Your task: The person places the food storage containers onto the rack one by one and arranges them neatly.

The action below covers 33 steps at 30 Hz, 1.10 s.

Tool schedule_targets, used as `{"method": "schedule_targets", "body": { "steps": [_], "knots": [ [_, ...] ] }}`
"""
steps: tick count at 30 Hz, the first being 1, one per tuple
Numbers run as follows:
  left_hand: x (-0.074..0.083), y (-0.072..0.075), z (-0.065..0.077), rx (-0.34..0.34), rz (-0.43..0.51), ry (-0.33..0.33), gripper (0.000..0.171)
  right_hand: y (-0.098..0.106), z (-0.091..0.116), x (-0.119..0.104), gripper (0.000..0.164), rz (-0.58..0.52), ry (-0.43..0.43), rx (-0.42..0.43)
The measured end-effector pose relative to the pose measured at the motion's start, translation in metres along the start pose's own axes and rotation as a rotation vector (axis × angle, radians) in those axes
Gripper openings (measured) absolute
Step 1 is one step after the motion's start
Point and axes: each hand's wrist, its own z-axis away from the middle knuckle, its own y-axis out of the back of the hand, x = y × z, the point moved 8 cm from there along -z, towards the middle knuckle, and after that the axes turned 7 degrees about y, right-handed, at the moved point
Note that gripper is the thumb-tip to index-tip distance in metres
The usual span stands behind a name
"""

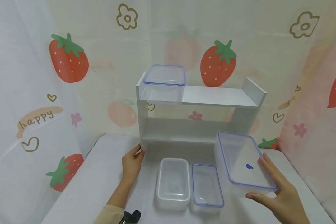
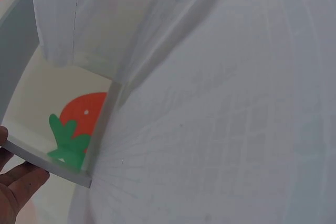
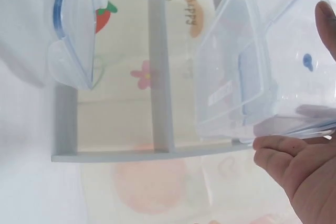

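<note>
A white two-tier shelf (image 1: 172,130) stands on the table. My left hand (image 1: 133,163) pinches the edge of its left side panel, low down; in the left wrist view fingers (image 2: 23,182) lie against that panel's edge (image 2: 58,170). My right hand (image 1: 282,189) holds a large clear plastic box (image 1: 240,158) with a blue-rimmed lid, tilted at the shelf's right front. Its thumb is on the near side and its fingers are on the lid. In the right wrist view this box (image 3: 231,77) partly hides the shelf.
Another clear box with a blue-rimmed lid (image 1: 166,74) sits on the shelf's top board, at the left. In front of the shelf stand a clear box with a whitish lid (image 1: 173,180) and a smaller blue-rimmed box (image 1: 207,185). A strawberry-print curtain (image 1: 100,62) hangs behind.
</note>
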Motion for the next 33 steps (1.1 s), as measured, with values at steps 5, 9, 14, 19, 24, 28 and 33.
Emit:
{"method": "schedule_targets", "body": {
  "steps": [5, 9, 14, 19, 24, 28, 33],
  "knots": [
    [0.001, 0.000, 0.001, -0.013, -0.001, 0.013, 0.042, 0.008, -0.007, -0.007, 0.111, -0.014, 0.048, 0.015],
    [0.001, 0.001, 0.002, -0.017, 0.006, 0.023, 0.042, 0.013, -0.012, -0.011, 0.110, -0.013, 0.060, 0.011],
    [0.001, 0.001, 0.001, -0.014, 0.006, 0.028, 0.042, 0.018, -0.018, -0.010, 0.110, -0.018, 0.020, 0.021],
    [0.000, 0.000, 0.001, -0.015, 0.005, 0.035, 0.041, 0.024, -0.023, -0.014, 0.111, -0.037, 0.036, 0.044],
    [0.000, 0.000, 0.001, -0.022, 0.008, 0.028, 0.042, 0.030, -0.029, -0.023, 0.112, -0.042, 0.106, 0.081],
    [0.000, 0.000, 0.000, -0.020, 0.012, 0.016, 0.042, 0.034, -0.034, -0.030, 0.112, -0.037, 0.139, 0.096],
    [0.001, 0.000, 0.000, -0.027, 0.015, 0.009, 0.042, 0.036, -0.040, -0.038, 0.112, -0.080, 0.161, 0.099]
  ]
}}
